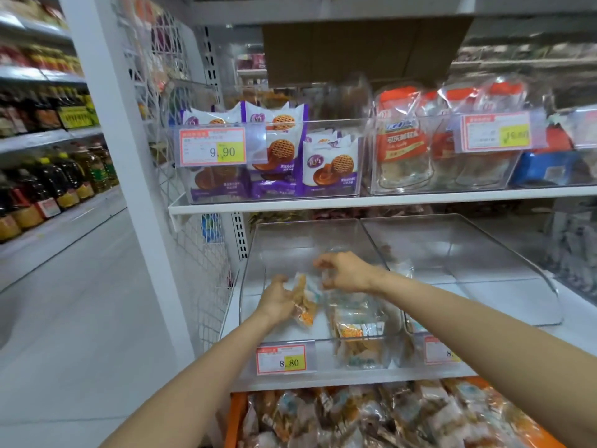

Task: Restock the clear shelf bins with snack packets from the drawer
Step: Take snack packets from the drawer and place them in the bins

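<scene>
You have two hands in frame: left hand [277,299], right hand [345,273]. Lower shelf, two clear bins: left bin [250,270], right bin [484,253]. Upper shelf, at least two more: purple bin [336,121], red bin [374,176]. Four price tags you can count: 9.90 tag [211,145], blurred tag [496,132], 8.80 tag [281,358], cut-off tag [441,349]. One snack packet [305,305] in your left hand. Clear packets [355,318] at your right hand: blurred clump, no count. Purple cookie packets [332,166]: at least five. Red packets [403,137]: three or four, blurred. One orange drawer [237,412], with its loose packets [371,418] too many to count. Oil bottles [64,179]: many, uncounted.
</scene>
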The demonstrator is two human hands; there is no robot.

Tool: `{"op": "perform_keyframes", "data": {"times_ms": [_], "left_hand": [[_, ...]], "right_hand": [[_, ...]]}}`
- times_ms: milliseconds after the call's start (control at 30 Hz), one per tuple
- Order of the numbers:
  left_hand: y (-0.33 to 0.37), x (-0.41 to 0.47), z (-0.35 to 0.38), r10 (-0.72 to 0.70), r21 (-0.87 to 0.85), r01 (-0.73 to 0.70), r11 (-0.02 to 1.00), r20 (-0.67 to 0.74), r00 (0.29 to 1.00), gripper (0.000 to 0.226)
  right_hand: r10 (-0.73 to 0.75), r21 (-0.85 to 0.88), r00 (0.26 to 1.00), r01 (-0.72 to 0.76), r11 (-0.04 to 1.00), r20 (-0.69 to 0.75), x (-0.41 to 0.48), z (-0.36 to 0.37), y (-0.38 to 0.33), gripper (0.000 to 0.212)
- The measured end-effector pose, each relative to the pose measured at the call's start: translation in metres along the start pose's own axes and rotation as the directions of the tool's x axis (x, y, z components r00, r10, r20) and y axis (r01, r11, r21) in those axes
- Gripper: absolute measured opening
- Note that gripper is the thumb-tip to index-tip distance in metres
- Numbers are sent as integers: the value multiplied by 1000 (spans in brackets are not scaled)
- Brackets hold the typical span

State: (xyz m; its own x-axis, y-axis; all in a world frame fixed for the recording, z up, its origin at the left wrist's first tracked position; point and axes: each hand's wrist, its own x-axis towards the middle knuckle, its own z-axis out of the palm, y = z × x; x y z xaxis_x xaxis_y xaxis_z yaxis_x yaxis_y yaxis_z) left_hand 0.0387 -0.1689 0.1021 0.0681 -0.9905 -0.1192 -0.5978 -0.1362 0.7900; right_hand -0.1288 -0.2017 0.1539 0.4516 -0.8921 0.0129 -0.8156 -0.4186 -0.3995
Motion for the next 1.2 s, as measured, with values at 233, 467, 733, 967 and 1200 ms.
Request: {"op": "perform_keyframes", "data": {"times_ms": [233, 467, 733, 967, 1200], "left_hand": [[9, -36, -33, 314, -14, -325, 946, -224, 923, 54], [2, -59, -66, 638, 505, -463, 728, -252, 728, 33], [-17, -53, -85, 571, 467, -400, 788, -313, 759, 25], [9, -50, -63, 520, 247, -470, 847, -203, 830, 18], [12, 59, 1, -160, -273, 152, 950, -8, 987, 54]], "right_hand": [[35, 454, 980, -123, 882, 197, 26, -5, -4, 34], [153, 355, 986, -120, 927, -66, 63, -15, -8, 28], [301, 170, 951, -285, 943, -75, 111, 44, -18, 19], [259, 91, 956, -248, 965, -140, 110, 37, -10, 22], [221, 96, 975, -218, 971, -17, 94, 27, 5, 26]]}}
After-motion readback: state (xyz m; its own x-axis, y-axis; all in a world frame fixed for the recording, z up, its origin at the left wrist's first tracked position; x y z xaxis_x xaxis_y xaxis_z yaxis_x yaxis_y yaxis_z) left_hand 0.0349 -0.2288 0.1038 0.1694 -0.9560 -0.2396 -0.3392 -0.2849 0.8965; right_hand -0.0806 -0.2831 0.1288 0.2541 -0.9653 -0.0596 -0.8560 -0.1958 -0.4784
